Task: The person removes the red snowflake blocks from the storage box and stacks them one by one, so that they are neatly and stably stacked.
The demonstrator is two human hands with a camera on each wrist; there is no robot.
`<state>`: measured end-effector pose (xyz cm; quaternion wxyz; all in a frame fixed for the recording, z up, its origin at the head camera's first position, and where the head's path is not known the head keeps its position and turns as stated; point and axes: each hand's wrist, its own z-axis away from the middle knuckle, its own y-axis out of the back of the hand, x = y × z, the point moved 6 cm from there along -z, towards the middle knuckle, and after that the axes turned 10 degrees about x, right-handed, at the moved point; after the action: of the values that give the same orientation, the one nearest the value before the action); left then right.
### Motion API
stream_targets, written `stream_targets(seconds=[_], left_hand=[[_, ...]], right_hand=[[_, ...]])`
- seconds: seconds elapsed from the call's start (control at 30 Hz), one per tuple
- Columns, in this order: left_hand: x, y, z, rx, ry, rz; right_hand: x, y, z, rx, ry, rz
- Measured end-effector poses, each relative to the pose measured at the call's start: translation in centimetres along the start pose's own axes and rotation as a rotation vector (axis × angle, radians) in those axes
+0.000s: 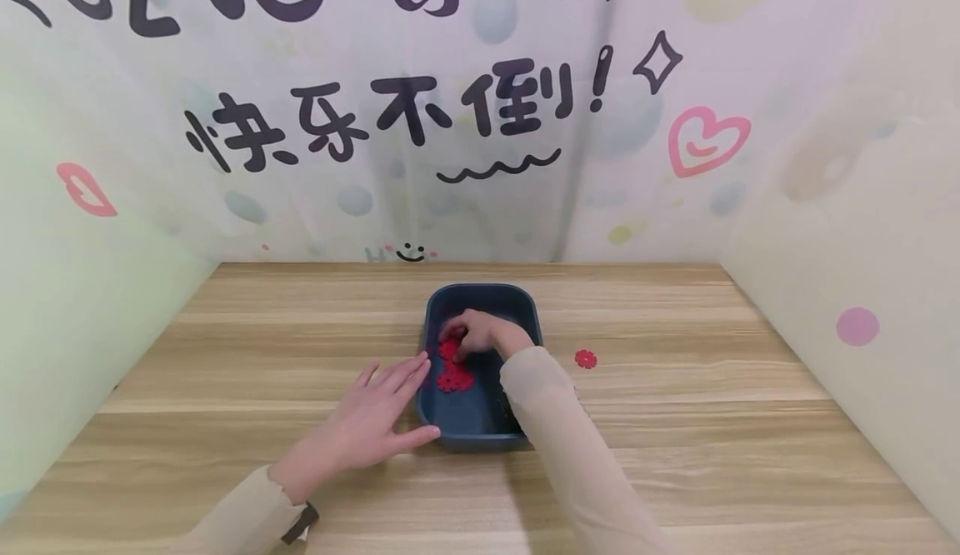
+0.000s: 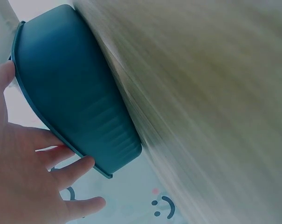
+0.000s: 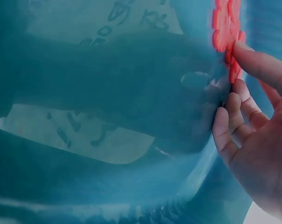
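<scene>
A dark blue plastic basin (image 1: 480, 438) stands on the wooden table, with several red snowflake discs (image 1: 454, 382) inside it toward the left. My right hand (image 1: 486, 334) reaches over the far part of the basin. In the right wrist view, its thumb and fingertips pinch a red snowflake disc (image 3: 236, 65) beside other red discs close to the basin floor. At the basin's left side, my left hand (image 1: 367, 426) has its fingers spread and fairly straight. The left wrist view shows its thumb and fingertips (image 2: 87, 161) resting at the rim.
One loose red snowflake disc (image 1: 586, 359) lies on the table (image 1: 675, 455) right of the basin. A printed cloth wall (image 1: 480, 213) closes off the back, and pale side walls (image 1: 847, 230) flank the table.
</scene>
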<state>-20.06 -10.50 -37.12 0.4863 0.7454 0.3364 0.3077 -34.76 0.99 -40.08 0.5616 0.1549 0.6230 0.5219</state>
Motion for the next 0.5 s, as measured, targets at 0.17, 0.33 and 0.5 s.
stream_targets(seconds=[0.17,0.33,0.5], left_hand=[[0.02,-0.02,0.03,0.005,0.0,-0.006],[0.09,0.0,0.01,0.001,0.009,0.004],[0.08,-0.08,0.03,-0.004,0.014,0.001]], right_hand=[[0.01,0.0,0.03,0.007,0.008,0.016],[0.1,0.09,-0.04,0.035,0.015,0.049],[-0.04,0.21,0.03,0.064,0.027,0.06]])
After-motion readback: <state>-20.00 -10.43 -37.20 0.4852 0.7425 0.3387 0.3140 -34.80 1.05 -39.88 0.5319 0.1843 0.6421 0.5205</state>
